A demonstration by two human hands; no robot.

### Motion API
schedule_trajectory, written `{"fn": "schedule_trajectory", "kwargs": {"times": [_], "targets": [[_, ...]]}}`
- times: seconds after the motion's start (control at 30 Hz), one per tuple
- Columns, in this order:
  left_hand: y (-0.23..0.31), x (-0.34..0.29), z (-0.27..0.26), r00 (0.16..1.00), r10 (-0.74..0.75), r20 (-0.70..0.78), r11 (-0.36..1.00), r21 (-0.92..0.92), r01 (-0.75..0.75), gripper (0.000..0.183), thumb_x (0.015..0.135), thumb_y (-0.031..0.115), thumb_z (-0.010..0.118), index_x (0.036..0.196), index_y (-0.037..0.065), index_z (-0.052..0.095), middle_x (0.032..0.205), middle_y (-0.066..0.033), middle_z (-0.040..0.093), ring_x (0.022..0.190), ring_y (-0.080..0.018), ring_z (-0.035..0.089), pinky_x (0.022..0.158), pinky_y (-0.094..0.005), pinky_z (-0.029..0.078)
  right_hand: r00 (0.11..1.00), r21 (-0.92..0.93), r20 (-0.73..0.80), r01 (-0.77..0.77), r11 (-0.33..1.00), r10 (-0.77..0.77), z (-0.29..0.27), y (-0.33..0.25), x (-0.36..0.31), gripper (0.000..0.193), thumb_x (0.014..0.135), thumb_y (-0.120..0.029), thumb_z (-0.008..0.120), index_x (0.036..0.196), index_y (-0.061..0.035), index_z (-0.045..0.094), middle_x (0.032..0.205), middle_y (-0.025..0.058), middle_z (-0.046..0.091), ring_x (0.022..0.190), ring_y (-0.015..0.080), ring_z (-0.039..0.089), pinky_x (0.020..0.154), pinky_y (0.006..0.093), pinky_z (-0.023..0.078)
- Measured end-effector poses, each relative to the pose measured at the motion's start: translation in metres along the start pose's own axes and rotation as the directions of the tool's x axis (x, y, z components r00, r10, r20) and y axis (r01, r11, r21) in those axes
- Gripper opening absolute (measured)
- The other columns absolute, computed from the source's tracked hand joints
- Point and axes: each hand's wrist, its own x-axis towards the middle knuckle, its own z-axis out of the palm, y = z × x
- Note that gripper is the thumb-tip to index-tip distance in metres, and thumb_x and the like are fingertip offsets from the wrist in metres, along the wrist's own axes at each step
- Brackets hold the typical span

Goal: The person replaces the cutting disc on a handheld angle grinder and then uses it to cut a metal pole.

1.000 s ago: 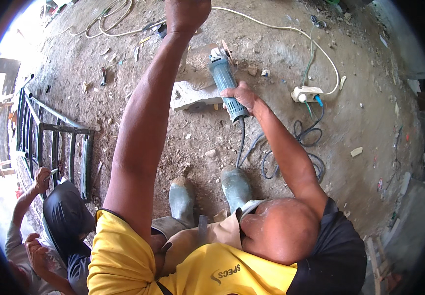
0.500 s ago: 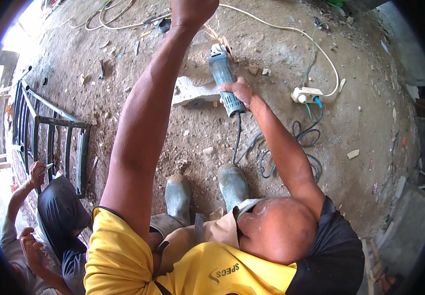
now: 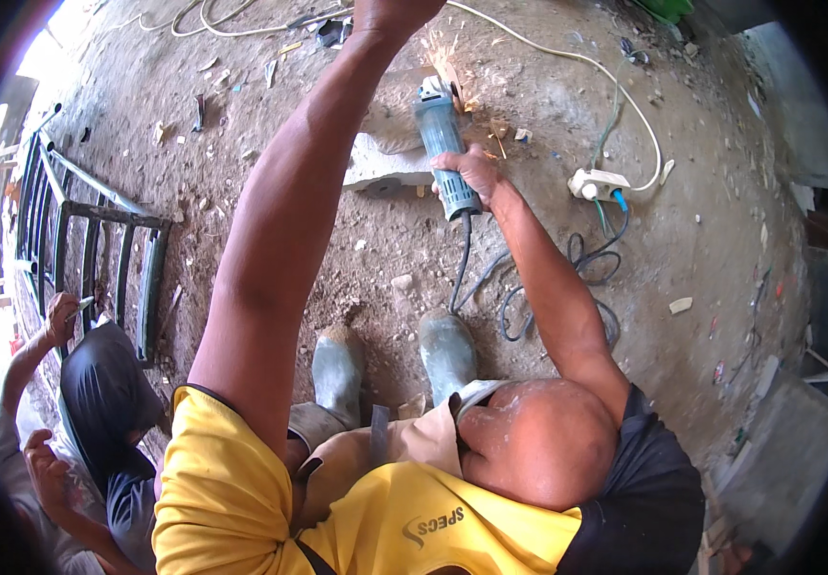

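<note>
My right hand (image 3: pixel 473 171) is wrapped around the body of a blue-green angle grinder (image 3: pixel 441 129). Its disc (image 3: pixel 455 84) is at the far end, and orange sparks spray around it. What the disc touches is hard to make out. My left arm reaches far forward; only the back of my left hand (image 3: pixel 396 13) shows at the top edge, its fingers cut off by the frame. Below the grinder head, a pale slab (image 3: pixel 385 170) lies on the dirt, partly behind the tool. A dark cord (image 3: pixel 462 264) runs from the grinder's rear.
A white extension socket (image 3: pixel 598 183) with a blue plug lies to the right, and its pale cable (image 3: pixel 567 53) curves across the ground. A dark metal frame (image 3: pixel 112 216) lies at the left. Another person in a dark head covering (image 3: pixel 112 393) crouches there. My rubber boots (image 3: pixel 447 355) stand below.
The sparks at the disc have grown brighter and spread wider. My left hand and the grinder sit slightly further up and right in the picture. My right hand keeps its grip.
</note>
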Motion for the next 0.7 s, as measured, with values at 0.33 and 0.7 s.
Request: {"fn": "schedule_trajectory", "kwargs": {"times": [0.33,0.7], "targets": [[-0.003,0.001,-0.001,1.0,0.002,0.001,1.0,0.024,-0.002,0.025,0.089,0.025,0.061,0.1,0.003,0.059,0.084,-0.026,0.067,0.082,-0.0456,0.067,0.07,-0.055,0.052,0.999,0.029,0.037,-0.041,0.999,0.04,0.003,-0.004,-0.008,0.038,0.078,-0.016,0.075,0.102,0.0085,0.058,0.074,0.0121,0.063,0.055,0.0208,0.066,0.048,0.0331,0.057],[0.001,0.002,-0.008,1.0,0.002,0.008,1.0,0.016,-0.002,0.022,0.089,0.023,0.06,0.093,0.002,0.057,0.076,-0.0294,0.064,0.076,-0.0489,0.065,0.067,-0.0584,0.05,0.999,-0.001,0.031,-0.008,1.0,0.008,0.002,-0.003,-0.002,0.034,0.08,-0.02,0.072,0.1,0.0045,0.059,0.078,0.0122,0.064,0.058,0.0216,0.068,0.05,0.0342,0.058]]}}
